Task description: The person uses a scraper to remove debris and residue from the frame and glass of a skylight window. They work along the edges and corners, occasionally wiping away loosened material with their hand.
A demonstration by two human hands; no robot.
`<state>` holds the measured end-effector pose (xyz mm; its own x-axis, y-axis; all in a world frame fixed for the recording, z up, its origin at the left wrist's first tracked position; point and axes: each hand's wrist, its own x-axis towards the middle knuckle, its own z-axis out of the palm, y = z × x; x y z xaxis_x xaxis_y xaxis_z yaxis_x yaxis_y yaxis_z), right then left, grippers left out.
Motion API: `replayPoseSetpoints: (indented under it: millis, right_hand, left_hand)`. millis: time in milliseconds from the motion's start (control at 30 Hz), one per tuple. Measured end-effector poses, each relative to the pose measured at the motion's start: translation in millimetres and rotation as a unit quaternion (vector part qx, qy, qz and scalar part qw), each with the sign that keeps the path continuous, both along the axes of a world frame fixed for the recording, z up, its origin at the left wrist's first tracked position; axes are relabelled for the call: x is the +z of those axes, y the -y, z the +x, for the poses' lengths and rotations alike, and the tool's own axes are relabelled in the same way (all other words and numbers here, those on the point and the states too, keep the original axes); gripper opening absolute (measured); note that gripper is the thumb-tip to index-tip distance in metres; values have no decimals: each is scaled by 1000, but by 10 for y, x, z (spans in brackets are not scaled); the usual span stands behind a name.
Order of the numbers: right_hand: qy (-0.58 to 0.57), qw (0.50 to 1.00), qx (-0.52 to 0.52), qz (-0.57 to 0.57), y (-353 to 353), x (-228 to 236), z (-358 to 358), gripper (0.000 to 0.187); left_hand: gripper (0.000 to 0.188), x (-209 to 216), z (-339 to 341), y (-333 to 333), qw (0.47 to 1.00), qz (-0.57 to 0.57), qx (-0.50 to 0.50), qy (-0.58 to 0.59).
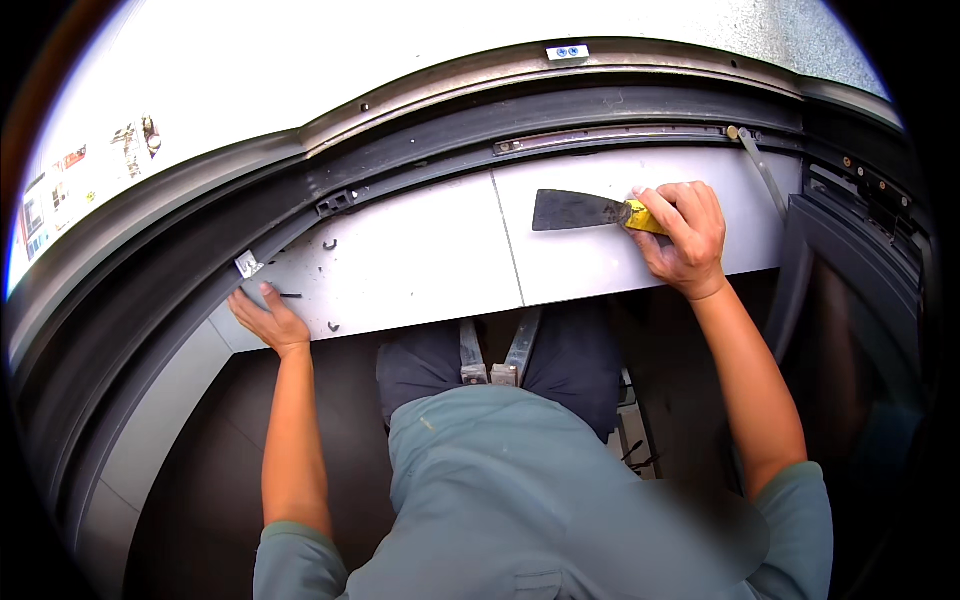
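Note:
My right hand (688, 235) is wrapped round the yellow handle of a putty knife (575, 211). Its wide dark blade points left over the white sill (420, 258). At the sill's left end my left hand (270, 320) rests with fingers stretched out, holding nothing that I can see. A short dark strip (290, 295) lies beside its fingertips. Small curled black scraps (331, 245) are scattered on the sill close by. Just above this hand, a small metal bracket (248, 264) sits on the dark window frame (400, 150).
A metal stay arm (765, 172) juts from the frame at the right, next to an opened dark sash (860, 300). A small block (568, 53) sits on the outer rail. Metal ladder-like legs (520, 350) stand between my knees, below the sill edge.

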<state>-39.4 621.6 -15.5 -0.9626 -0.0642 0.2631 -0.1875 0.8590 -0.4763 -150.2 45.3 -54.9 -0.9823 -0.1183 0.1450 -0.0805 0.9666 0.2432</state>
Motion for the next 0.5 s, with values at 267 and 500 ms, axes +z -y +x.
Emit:
replayPoseSetpoints:
  millis: [267,500]
  right_hand:
    - [-10,998,-40,46,78,24,7,48]
    - [-10,996,-53,72,138,28,37,41]
  left_hand:
    - [80,29,20,-32,1000,-17,-24,-11]
    - [81,45,9,-70,999,-29,-22,-23]
